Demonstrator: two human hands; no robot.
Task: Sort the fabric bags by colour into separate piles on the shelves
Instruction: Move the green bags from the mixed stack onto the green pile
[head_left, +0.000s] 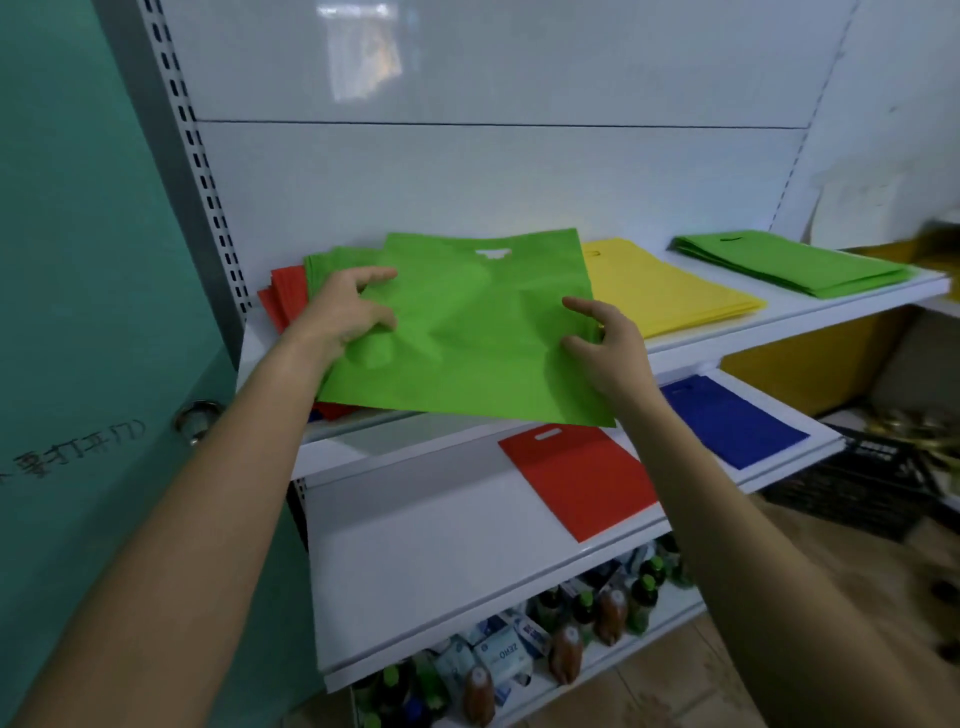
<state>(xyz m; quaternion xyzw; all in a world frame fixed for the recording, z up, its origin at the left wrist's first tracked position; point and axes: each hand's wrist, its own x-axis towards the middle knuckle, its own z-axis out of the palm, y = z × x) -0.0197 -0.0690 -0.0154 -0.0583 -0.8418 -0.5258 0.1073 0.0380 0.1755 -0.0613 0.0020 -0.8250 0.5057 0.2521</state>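
Note:
A green fabric bag (472, 332) is lifted off the mixed heap at the left of the upper shelf (779, 325). My left hand (348, 312) grips its left edge and my right hand (602, 343) pinches its right edge. Beneath it, red bags (283, 299) and more green ones (332, 260) stick out of the heap. To the right on the same shelf lie a yellow pile (660, 291) and a green pile (789, 262). On the middle shelf (426, 545) lie a red bag (582, 480) and a blue bag (732, 421).
A teal door (88, 312) with a round handle stands close on the left. The bottom shelf holds several bottles and packets (519, 649). A black crate (857, 483) sits on the floor at right, with a yellow box (810, 364) behind it.

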